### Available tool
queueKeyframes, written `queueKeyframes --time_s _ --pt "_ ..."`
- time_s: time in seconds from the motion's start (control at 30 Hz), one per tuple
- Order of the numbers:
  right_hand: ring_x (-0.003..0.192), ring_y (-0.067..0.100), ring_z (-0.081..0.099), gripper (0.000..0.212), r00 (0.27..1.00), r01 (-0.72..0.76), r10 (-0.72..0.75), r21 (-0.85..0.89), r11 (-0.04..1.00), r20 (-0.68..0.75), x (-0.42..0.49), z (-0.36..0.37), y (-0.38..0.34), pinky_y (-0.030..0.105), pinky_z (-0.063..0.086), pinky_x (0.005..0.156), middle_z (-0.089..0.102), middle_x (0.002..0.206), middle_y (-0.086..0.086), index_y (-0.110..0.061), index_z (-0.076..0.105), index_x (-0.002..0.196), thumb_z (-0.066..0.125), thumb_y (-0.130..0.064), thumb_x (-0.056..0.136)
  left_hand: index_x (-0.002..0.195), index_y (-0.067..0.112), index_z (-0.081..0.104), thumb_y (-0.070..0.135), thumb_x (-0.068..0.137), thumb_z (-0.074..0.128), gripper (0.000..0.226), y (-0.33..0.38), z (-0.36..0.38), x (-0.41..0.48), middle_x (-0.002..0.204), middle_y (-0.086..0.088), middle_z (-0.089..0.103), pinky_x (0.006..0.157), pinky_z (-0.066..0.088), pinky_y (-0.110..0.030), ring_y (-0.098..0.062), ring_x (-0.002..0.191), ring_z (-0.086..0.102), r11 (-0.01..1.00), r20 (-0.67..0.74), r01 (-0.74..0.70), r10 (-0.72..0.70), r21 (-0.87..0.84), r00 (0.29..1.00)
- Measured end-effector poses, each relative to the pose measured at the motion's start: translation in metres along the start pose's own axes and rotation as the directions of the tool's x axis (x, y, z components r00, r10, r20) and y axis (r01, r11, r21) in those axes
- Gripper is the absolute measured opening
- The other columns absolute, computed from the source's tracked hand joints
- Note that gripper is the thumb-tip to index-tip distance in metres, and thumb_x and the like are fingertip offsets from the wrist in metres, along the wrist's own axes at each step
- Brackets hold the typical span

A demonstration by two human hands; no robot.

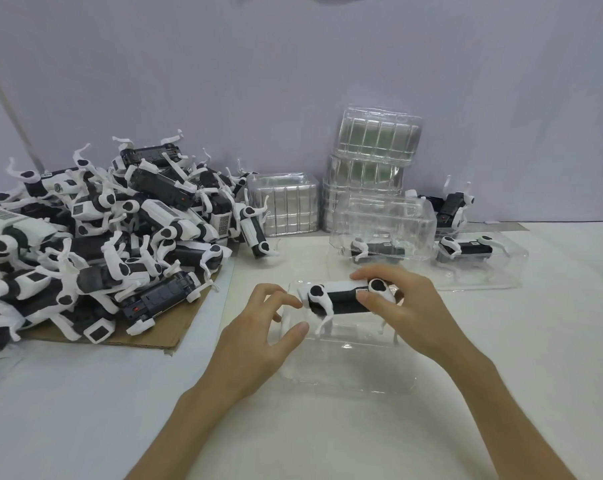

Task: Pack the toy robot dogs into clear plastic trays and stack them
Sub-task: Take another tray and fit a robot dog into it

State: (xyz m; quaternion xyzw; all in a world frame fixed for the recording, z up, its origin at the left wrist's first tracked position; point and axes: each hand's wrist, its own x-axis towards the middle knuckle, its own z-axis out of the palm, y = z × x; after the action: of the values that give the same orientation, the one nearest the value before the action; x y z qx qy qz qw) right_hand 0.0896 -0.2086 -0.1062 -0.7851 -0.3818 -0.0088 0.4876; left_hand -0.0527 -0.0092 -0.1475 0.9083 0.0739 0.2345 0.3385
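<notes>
A black-and-white toy robot dog is in a clear plastic tray on the white table, just in front of me. My right hand grips the dog's right end, thumb in front and fingers over the top. My left hand touches the dog's left end with its fingertips, its thumb resting against the tray's left wall. Two more dogs lie packed in clear trays behind, the left one under a clear cover.
A big heap of loose robot dogs covers a cardboard sheet at the left. Stacks of unused clear trays stand against the grey back wall, another stack beside them. One dog stands far right.
</notes>
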Motion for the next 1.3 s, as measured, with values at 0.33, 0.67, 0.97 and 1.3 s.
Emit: queueKeyframes --time_s 0.33,0.67,0.97,1.3 --pt "0.083 -0.002 0.060 0.018 0.990 -0.108 0.113 -0.071 0.992 0.079 0.000 -0.003 0.003 0.011 0.043 0.076 0.069 0.091 -0.014 -0.038 0.075 0.098 0.074 -0.024 0.088 0.130 0.040 0.049 0.061 0.082 0.042 0.053 -0.002 0.002 0.002 0.139 0.030 0.037 0.103 0.036 -0.027 0.005 0.130 0.038 0.999 0.012 -0.040 0.040 -0.034 0.999" --pt "0.128 0.012 0.041 0.066 0.976 -0.216 0.201 -0.233 0.948 -0.088 0.003 0.001 0.005 0.036 0.035 0.107 0.045 0.135 -0.013 -0.038 0.052 0.136 0.058 -0.072 0.079 0.124 0.065 0.046 0.065 0.088 0.031 0.040 0.002 0.002 0.003 0.138 0.036 0.043 0.110 0.011 -0.017 0.014 0.140 0.018 0.993 0.035 -0.076 0.073 0.087 0.997" --pt "0.129 0.012 0.043 0.070 0.815 -0.551 0.513 0.088 0.830 0.268 0.006 -0.003 0.010 0.032 0.029 0.097 0.041 0.150 -0.015 -0.046 0.045 0.136 0.040 -0.082 0.077 0.111 0.060 0.055 0.074 0.086 0.043 0.031 0.000 0.008 0.010 0.117 0.033 0.058 0.108 0.030 -0.027 -0.011 0.123 0.048 0.827 0.142 0.491 -0.470 -0.273 0.871" --pt "0.104 -0.019 0.056 0.078 0.972 -0.225 0.197 0.287 0.931 0.126 0.000 0.015 -0.005 0.022 0.047 0.088 0.045 0.139 -0.026 -0.055 0.037 0.144 0.069 -0.061 0.073 0.125 0.053 0.048 0.070 0.055 0.074 0.077 0.006 0.000 0.006 0.117 0.001 0.069 0.082 0.057 -0.038 -0.013 0.093 0.072 0.575 0.022 0.280 -0.414 -0.769 0.910"
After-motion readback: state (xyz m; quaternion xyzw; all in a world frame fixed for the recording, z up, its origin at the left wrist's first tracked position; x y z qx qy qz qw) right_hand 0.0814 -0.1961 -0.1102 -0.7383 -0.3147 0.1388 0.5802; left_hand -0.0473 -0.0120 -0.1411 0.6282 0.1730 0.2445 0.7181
